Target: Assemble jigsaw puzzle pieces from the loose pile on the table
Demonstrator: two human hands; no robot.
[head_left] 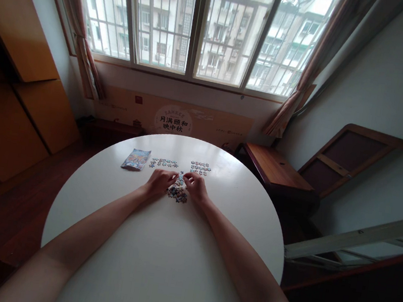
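Note:
Over the middle of the white round table, my left hand has its fingers curled and drawn together at the left side of a small heap of jigsaw pieces. Facing it from the right, my right hand is closed in a pinch. Whatever lies in either set of fingertips is too small to make out. A few loose pieces show in the narrow gap between the hands. Beyond my left hand lie short rows of jigsaw pieces; more rows of jigsaw pieces lie beyond my right hand.
A colourful printed packet or sheet lies left of the rows on the round table. Past the table stand a low wooden bench at right and a printed cardboard panel under the window. Orange cabinets line the left.

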